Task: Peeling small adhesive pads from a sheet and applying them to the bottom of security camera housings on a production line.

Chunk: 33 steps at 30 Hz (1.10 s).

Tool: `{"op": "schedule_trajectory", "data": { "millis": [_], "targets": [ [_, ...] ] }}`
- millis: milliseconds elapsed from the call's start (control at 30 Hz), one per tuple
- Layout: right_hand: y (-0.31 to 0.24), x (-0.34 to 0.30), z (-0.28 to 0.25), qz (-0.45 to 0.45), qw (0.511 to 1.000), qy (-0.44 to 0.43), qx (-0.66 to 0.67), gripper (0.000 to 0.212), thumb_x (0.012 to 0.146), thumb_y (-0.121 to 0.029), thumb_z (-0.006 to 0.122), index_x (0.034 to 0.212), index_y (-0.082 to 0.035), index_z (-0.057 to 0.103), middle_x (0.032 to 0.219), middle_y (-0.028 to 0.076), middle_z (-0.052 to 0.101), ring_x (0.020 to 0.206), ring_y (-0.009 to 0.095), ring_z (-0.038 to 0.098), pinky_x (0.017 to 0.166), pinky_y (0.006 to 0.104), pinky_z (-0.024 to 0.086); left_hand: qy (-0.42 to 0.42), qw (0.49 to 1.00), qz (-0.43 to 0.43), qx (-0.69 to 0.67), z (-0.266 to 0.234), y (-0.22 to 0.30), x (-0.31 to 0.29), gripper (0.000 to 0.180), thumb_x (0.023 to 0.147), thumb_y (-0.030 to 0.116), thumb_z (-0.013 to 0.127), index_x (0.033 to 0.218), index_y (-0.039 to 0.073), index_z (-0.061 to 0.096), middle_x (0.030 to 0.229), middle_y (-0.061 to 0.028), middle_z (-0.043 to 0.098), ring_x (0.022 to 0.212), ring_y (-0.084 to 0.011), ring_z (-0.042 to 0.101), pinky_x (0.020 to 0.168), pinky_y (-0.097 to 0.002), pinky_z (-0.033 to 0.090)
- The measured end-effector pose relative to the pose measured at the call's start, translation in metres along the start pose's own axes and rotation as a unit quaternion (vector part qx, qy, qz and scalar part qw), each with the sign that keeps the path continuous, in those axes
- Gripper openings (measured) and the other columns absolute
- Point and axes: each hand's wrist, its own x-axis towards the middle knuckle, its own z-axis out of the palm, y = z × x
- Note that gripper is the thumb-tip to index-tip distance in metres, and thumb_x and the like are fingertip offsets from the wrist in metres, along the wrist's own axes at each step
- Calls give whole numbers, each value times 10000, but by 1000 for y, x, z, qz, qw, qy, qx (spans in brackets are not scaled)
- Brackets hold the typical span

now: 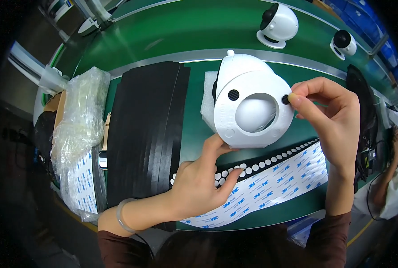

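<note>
A white round-bodied camera point(248, 71) is tilted with the underside of its ring-shaped base towards me. One black round pad point(233, 94) sits in a recess on the base's left. At its right recess, my right hand point(326, 105) pinches another black round pad point(285, 99) against the base with thumb and forefinger. My left hand point(199, 176) holds the base's lower edge, its fingertips partly hidden behind it. The left thumb lies apart, over a strip of white-backed round pads point(262, 163). That strip borders a sheet of white backing paper with blue print point(270, 190).
Left of the camera lies a stack of black sheets point(145, 125), beside a clear plastic-wrapped bundle point(80, 120). White foam point(209, 105) shows behind the camera. Two more white cameras, one nearer point(281, 24) and one farther point(343, 43), stand on the green belt. Another person's arm point(384, 178) shows far right.
</note>
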Motion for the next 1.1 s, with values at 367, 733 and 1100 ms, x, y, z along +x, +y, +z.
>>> {"op": "schedule_trajectory", "data": {
  "millis": [367,733,1100],
  "targets": [
    [-1,-1,3,-28,999,15,-39,87,745,-53,641,770,20,601,806,70,612,693,84,560,578,177,444,4,1000,22,3,-1,0,2,542,707,58,623,1139,-75,324,904,-167,602,447,-223,574,387,-275,438],
    [4,1,7,-42,998,42,-31,53,705,-32,635,725,4,602,732,28,614,652,46,560,460,130,417,-4,1000,12,14,0,-2,3,531,708,71,630,1124,-62,327,886,-144,612,420,-202,554,381,-270,431],
    [4,0,6,-43,999,15,-27,93,721,-27,632,694,15,554,797,91,598,609,55,551,414,149,442,12,1000,9,28,-1,0,1,575,695,88,647,1146,-67,325,855,-155,627,441,-200,571,403,-255,450]
  ]
}}
